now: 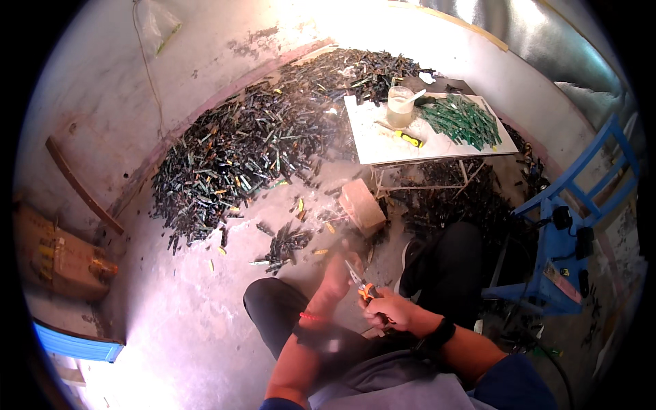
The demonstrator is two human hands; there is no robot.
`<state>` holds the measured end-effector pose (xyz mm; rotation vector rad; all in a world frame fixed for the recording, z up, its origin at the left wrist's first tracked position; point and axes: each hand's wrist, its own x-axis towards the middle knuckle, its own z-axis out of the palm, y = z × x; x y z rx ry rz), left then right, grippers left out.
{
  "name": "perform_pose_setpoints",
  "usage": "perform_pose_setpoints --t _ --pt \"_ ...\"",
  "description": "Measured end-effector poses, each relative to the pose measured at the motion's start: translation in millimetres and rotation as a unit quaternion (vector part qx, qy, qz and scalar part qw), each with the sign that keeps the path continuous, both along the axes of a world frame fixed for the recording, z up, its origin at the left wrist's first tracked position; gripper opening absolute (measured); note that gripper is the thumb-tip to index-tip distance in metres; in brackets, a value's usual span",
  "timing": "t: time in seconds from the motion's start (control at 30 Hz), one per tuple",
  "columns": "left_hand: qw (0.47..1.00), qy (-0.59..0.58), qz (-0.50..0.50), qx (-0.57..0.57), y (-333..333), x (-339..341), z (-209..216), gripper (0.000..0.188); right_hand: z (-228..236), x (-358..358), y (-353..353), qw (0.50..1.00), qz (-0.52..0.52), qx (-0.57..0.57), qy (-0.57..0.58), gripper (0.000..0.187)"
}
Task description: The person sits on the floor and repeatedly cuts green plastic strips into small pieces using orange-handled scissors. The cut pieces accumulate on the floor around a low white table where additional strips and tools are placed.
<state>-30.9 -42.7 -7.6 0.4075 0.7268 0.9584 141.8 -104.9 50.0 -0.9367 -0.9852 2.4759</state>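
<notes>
In my right hand (395,309) is a pair of long-nose pliers (367,290) with orange and black handles, my fingers wrapped round them. Its metal jaws point up and to the left, toward my other hand. My left hand (338,273) reaches forward beside the jaws, smeared by motion, so whether its fingers hold anything is unclear. A pinkish-brown block or box (362,206) sits on the floor just beyond it. To its left lies a small heap of dark strips (285,246).
A large pile of dark strips (246,147) spreads along the wall. A low white-topped table (369,147) carries green strips (465,121), a jar of cloudy liquid (400,109) and a yellow-and-black handled tool (410,139). At right stands a blue chair (540,256) with black items and cables.
</notes>
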Motion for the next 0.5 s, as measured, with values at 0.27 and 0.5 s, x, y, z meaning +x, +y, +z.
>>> perform_pose_setpoints --t 0.27,0.5 --pt "0.973 0.211 0.089 0.036 -3 5 46 0.077 46 36 50 0.647 0.06 0.554 -0.52 0.028" --pt "0.949 0.281 0.108 0.091 -4 6 50 0.064 58 36 59 0.617 0.116 0.58 -0.519 0.027"
